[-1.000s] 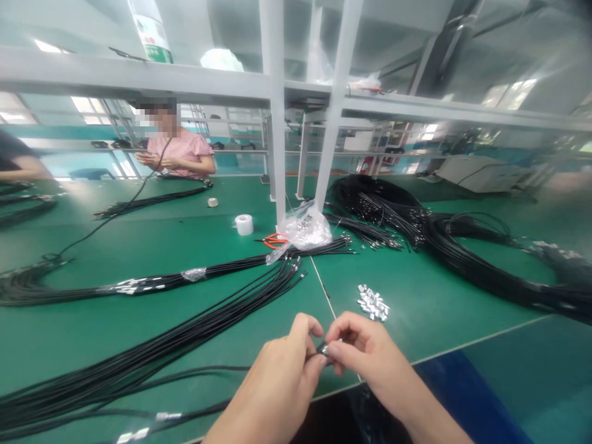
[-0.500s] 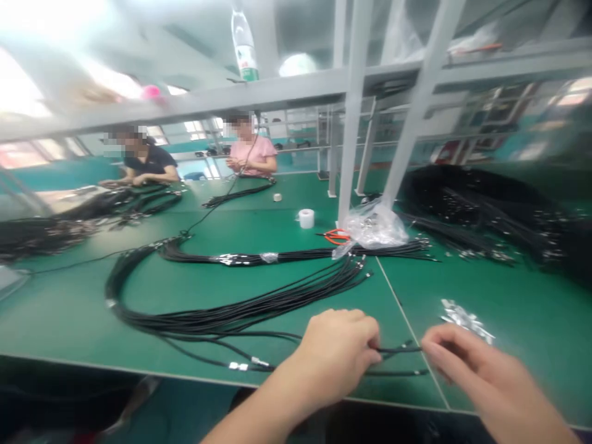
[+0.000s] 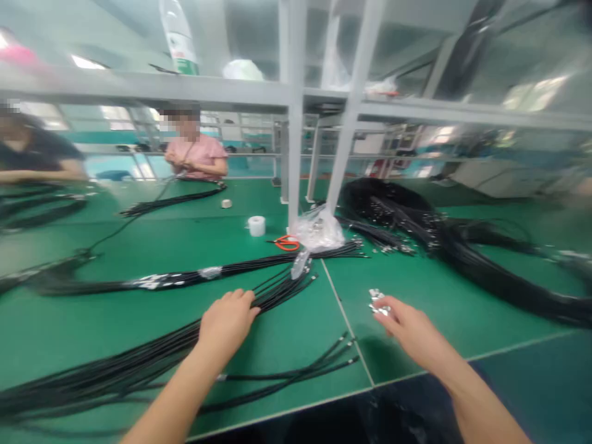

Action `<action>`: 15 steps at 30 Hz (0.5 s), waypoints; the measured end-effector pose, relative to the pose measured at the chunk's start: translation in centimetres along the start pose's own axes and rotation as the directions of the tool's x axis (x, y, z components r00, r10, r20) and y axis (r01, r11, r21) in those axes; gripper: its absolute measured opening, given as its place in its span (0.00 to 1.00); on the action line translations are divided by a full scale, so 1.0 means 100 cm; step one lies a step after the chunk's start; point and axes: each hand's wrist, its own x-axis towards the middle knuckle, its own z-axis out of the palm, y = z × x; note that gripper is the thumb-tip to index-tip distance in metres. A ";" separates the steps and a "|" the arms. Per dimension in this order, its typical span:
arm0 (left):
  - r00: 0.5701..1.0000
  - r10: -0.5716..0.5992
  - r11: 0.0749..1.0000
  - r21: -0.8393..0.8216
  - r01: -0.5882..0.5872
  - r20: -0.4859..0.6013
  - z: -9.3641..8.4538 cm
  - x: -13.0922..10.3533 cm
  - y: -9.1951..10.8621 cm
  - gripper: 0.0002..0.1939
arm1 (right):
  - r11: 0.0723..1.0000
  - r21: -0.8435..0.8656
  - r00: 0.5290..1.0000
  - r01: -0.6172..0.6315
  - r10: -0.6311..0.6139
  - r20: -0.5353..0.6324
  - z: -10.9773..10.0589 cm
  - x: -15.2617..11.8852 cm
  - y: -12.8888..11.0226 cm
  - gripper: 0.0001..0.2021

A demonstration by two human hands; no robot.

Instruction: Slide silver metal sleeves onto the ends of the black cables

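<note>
My left hand (image 3: pixel 227 320) lies over the near bundle of black cables (image 3: pixel 157 345), its fingers curled around some of the cables near their right end; the fingertips are partly hidden. To the right, my right hand (image 3: pixel 409 327) is at a small pile of silvery-white pieces (image 3: pixel 375 296), thumb and fingers closing on them. Exactly what is between those fingertips is hard to make out. A few loose black cables (image 3: pixel 296 375) with light-tipped ends lie between my hands, close to the table's front edge.
Behind lie a taped cable bundle (image 3: pixel 240 268), orange-handled pliers (image 3: pixel 287 243), a clear bag (image 3: pixel 321 231) and a white roll (image 3: pixel 256 226). Shelf posts (image 3: pixel 296 135) rise beyond. A large cable heap (image 3: pixel 472 259) sits at right. Two people work across the green table (image 3: pixel 185 231).
My left hand has let go of the loose cable end and moved onto the bundle. My right hand has left the cable and reached the silvery-white pile. The view has turned right.
</note>
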 end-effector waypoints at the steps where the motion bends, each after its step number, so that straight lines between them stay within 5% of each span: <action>1: 1.000 -0.015 1.000 -0.001 0.015 0.010 0.004 0.009 0.003 0.09 | 0.997 -0.072 0.998 -0.016 0.011 -0.066 -0.010 0.004 0.004 0.11; 5: 0.997 -0.063 0.997 -0.034 0.064 0.053 0.005 0.021 0.000 0.11 | 0.979 -0.198 0.988 -0.036 0.005 -0.152 -0.028 0.023 0.013 0.10; 10: 0.996 0.063 0.895 -0.444 -0.030 0.059 -0.020 0.006 0.002 0.12 | 0.946 -0.323 0.994 0.019 -0.053 -0.095 -0.008 0.045 0.011 0.06; 15: 0.988 0.151 0.794 -0.594 -0.129 -0.013 -0.039 -0.010 0.031 0.12 | 0.914 -0.404 0.997 0.043 -0.065 -0.040 0.007 0.056 0.008 0.03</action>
